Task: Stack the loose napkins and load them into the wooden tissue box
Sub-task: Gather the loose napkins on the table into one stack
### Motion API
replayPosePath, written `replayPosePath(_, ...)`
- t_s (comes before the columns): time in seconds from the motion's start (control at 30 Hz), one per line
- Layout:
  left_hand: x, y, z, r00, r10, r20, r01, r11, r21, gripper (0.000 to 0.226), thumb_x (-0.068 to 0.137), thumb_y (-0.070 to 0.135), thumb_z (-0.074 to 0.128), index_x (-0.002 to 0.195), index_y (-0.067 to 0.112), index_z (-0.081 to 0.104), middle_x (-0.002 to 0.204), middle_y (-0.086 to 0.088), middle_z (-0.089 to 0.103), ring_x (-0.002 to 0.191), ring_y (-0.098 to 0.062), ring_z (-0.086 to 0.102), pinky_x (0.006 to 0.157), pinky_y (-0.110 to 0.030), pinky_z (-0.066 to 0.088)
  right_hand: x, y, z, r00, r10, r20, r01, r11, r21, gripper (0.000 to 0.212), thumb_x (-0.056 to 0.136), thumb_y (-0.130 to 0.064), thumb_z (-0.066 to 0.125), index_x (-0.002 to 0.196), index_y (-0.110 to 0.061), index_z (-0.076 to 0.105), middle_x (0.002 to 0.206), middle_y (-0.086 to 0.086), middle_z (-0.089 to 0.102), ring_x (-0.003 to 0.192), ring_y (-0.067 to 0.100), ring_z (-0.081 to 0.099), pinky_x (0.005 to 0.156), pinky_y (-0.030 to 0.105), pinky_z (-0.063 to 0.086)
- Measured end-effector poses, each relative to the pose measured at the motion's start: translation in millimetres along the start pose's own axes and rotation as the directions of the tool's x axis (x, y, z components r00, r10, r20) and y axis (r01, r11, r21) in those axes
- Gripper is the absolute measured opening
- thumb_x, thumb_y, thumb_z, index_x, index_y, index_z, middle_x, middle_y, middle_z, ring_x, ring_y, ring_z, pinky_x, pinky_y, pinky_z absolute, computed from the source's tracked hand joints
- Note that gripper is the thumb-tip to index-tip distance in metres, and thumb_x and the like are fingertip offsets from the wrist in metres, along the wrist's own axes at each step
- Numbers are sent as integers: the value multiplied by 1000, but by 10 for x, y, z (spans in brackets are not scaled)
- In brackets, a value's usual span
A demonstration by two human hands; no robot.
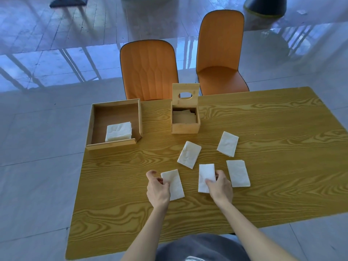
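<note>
Left hand (157,189) grip pinching napkin (174,184) edge; right hand (220,186) grip closed on second napkin (205,178).

Crinkled paper napkins (189,154); grained wood table (263,185).

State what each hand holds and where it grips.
The left hand pinches a napkin at its left edge. The right hand grips another napkin at its right edge.

Five napkins lie on the desk (263,185): one under the left hand (157,191), one under the right hand (220,187), three beyond. Farther ahead stands the tissue box (185,127), a tray (114,125) left of it.
</note>
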State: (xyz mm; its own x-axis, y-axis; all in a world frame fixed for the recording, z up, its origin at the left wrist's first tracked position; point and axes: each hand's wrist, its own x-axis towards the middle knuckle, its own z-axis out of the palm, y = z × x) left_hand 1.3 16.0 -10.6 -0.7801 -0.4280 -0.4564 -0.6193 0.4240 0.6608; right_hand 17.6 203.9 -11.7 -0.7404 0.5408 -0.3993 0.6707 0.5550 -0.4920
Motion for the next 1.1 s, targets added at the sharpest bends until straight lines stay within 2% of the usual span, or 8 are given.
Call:
replayPosePath(0.17,36,-96,-34,997,-33,71,42,991,-124,63,78,9,78,134,19,52,100,-2,65,91,-19,65,82,-38,56,-74,14,28,989,-97,111,48,925,378,11,92,-26,66,88,-15,66,86,5,71,78,20,66,62,34,53)
replayPosePath(0.27,69,-158,-45,983,-68,171,117,948,-295,54,79,4,77,129,12,60,101,-7,73,95,-22,70,84,-36,57,-130,-85,74,927,-178,329,-41,826,562,7,90,-21,70,93,-16,72,89,3,76,84,18,72,68,27,58)
replayPosePath(0.47,71,-171,-38,945,-185,270,307,786,-536,27,82,0,75,108,5,74,88,-5,78,88,-23,74,75,-30,59,-173,-284,298,810,-288,511,1,872,489,26,85,-17,75,107,-5,70,101,9,76,92,21,73,82,36,60)
replayPosePath(0.63,94,-200,-51,924,-216,314,367,730,-577,14,89,0,68,101,6,72,99,-18,76,98,-34,72,94,-47,57,-165,-324,412,847,-266,460,117,938,326,12,84,-24,76,90,-14,73,85,-2,75,79,14,70,70,27,57)
replayPosePath(0.7,97,-200,-34,914,-222,339,390,707,-590,19,91,4,67,109,2,70,99,-18,75,97,-35,72,93,-48,57,-180,-339,423,869,-267,418,175,953,246,12,82,-29,76,75,-23,69,73,-9,70,68,5,64,58,19,49)
replayPosePath(0.77,90,-179,-23,902,-218,374,413,691,-594,16,93,15,66,107,7,69,97,-16,75,92,-31,72,87,-45,59,-188,-350,446,888,-272,370,226,960,164,19,82,-33,74,72,-18,67,71,-7,69,67,9,63,59,28,49)
replayPosePath(0.93,93,-189,-7,909,-147,389,359,750,-555,32,84,8,76,111,14,61,95,-9,76,79,-20,76,67,-33,62,-233,-438,450,933,-286,218,310,947,-83,26,84,-47,67,95,-24,69,88,-8,72,83,14,66,64,33,54)
replayPosePath(1.1,119,-147,-13,927,-162,338,328,787,-522,24,87,2,71,110,7,67,99,-11,75,96,-28,72,91,-47,58,12,-622,364,992,-112,63,110,994,27,47,86,-49,66,121,-17,60,108,0,65,95,17,60,71,31,50)
